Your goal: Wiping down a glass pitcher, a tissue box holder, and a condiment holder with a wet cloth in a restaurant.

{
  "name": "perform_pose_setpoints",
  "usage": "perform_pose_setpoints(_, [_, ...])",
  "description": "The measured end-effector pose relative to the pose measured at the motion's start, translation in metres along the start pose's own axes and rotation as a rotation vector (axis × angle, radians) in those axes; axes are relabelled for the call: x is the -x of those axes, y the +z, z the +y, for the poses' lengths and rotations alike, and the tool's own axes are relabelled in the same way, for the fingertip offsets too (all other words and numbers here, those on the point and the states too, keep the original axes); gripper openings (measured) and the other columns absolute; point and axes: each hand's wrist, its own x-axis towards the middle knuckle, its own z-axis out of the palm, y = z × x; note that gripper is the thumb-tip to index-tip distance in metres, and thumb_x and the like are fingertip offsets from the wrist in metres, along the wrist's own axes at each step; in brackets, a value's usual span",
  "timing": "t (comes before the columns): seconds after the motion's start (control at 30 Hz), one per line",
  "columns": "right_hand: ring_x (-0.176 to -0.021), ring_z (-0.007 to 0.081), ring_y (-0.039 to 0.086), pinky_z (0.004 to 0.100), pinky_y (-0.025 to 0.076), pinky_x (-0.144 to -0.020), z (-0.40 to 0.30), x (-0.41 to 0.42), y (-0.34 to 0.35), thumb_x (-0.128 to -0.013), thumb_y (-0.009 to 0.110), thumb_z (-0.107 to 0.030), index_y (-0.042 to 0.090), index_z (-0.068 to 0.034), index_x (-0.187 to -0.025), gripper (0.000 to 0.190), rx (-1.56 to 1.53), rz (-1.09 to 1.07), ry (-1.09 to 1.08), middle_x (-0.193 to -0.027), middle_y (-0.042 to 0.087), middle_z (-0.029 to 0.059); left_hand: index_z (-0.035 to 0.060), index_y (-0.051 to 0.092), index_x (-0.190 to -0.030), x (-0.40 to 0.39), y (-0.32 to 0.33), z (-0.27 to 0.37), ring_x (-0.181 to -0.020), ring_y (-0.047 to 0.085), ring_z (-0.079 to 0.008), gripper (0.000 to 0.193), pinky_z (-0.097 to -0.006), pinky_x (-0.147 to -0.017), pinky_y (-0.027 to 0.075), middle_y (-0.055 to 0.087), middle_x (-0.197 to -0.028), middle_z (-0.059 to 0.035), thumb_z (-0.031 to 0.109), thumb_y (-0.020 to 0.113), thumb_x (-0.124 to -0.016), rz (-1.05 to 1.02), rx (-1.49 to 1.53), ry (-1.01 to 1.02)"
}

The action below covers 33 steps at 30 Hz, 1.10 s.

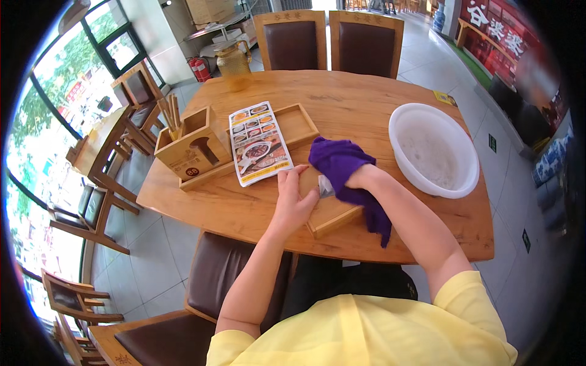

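Observation:
My right hand (361, 176) is closed on a purple cloth (341, 160), which covers its fingers and hangs over the right side of a shallow wooden tray (332, 215). My left hand (295, 194) rests at the tray's left edge, thumb and fingers apart, the thumb touching a small grey-white item (325, 186) beside the cloth; whether it grips the tray or the item is unclear. Left of the tray lies a printed menu (258, 144), partly over a second wooden tray (293, 123). A white plastic basin (432, 146) holding cloudy liquid stands to the right.
A wooden caddy (194, 146) with chopsticks stands on the table's left. An amber pitcher (233, 64) is at the back left, and a small yellow card (444, 97) at the back right. Chairs (293, 43) stand beyond the wooden table (339, 100); another chair (224, 270) is near me.

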Motion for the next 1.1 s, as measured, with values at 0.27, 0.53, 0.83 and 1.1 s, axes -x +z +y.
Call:
perform_pose_setpoints(0.27, [-0.124,0.0411,0.038,0.0434,0.034,-0.102,0.009,0.043,0.027,-0.062,0.069,-0.015,0.050,-0.001,-0.116,0.059,0.014,0.263,-0.197,-0.129,0.044,0.0256,-0.0005,0.046,-0.114,-0.003,0.007,0.000,-0.109,0.044,-0.0331,0.051,-0.0376,-0.097,0.036,0.044,-0.111,-0.0192,0.012,0.065,-0.068,0.077,0.057,-0.119])
perform_pose_setpoints(0.53, [-0.127,0.0558,0.028,0.0556,0.020,-0.110,-0.092,0.119,-0.007,-0.062,0.058,-0.010,0.031,0.023,-0.126,0.077,0.403,0.017,0.111,-0.131,0.031,0.0427,-0.0034,0.044,-0.112,-0.019,0.009,0.001,-0.109,0.045,-0.0310,0.062,-0.0412,-0.094,0.039,0.045,-0.113,-0.0191,0.025,0.072,-0.064,0.059,0.062,-0.320])
perform_pose_setpoints(0.83, [-0.116,0.0472,0.044,0.0460,0.035,-0.103,-0.040,0.132,-0.021,-0.064,0.064,-0.013,0.052,0.007,-0.110,0.052,0.228,0.194,0.261,-0.115,0.047,0.0302,-0.0063,0.052,-0.103,-0.008,0.012,0.047,-0.092,0.060,-0.0367,0.037,-0.0497,-0.082,0.045,0.061,-0.095,-0.0203,0.022,0.053,-0.079,-0.174,-0.521,-0.292])
perform_pose_setpoints(1.1, [-0.089,0.0317,0.057,0.0349,0.045,-0.077,0.032,0.069,0.012,-0.074,0.062,-0.009,0.055,0.001,-0.099,0.027,0.060,0.242,-0.338,-0.088,0.057,0.0181,-0.0063,0.052,-0.113,-0.024,0.006,0.043,-0.092,0.059,-0.0390,0.050,-0.0450,-0.082,0.047,0.062,-0.096,-0.0253,0.022,0.058,-0.073,-0.339,-0.397,0.023])
